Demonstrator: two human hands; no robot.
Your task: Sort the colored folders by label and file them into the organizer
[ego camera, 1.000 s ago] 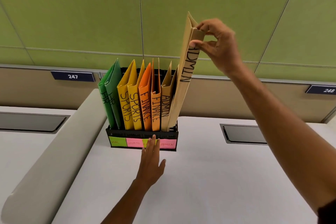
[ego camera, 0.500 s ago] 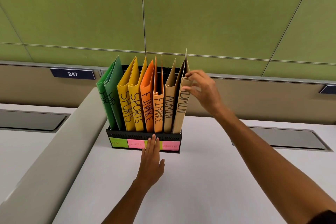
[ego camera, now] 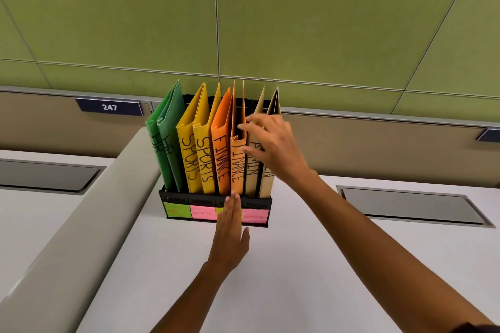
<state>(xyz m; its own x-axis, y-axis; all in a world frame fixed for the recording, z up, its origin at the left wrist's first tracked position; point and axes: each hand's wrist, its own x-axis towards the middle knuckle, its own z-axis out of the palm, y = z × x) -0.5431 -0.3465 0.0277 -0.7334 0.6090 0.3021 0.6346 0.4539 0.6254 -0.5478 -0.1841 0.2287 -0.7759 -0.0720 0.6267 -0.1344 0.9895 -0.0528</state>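
The left hand is lying flat near the desk's far edge, fingers straight and together, thumb spread to the right, forearm stretching away from the near edge. The right hand is reaching in from the near right corner, raised, fingers loosely extended leftward.

arms: both bare to frame edge | right: dark sleeve edge at bottom corner

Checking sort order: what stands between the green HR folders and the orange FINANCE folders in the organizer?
In the head view, two yellow SPORTS folders stand upright between the HR folders and the FINANCE folders, in the black organizer.
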